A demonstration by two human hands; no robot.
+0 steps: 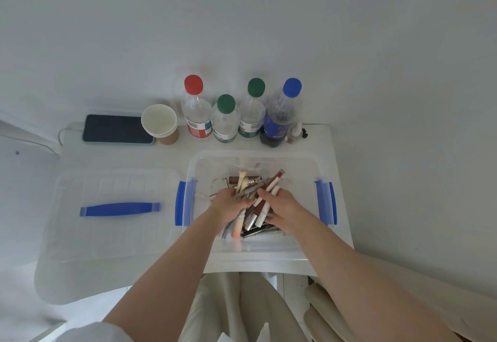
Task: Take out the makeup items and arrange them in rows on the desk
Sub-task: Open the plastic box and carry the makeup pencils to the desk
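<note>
Both hands, the left hand (pixel 231 204) and right hand (pixel 282 207), curl their fingers around a bunch of makeup sticks (pixel 255 204) inside the clear box (pixel 304 169) on the table (pixel 322 137). Such a big bunch could slip. Sticks might then drop and roll off the edge.

Four capped bottles along the back of the desk (pixel 333 137): one with a red cap (pixel 193 84), two with green caps (pixel 226 103) (pixel 256 87), one with a blue cap (pixel 292 87). One small dropper bottle (pixel 293 133). One paper cup (pixel 160 123). One phone (pixel 117 129). One clear box (pixel 304 169), one lid (pixel 107 234). Two hands (pixel 228 203) (pixel 279 208). Makeup sticks (pixel 258 207) piled together, too tangled to count.
</note>
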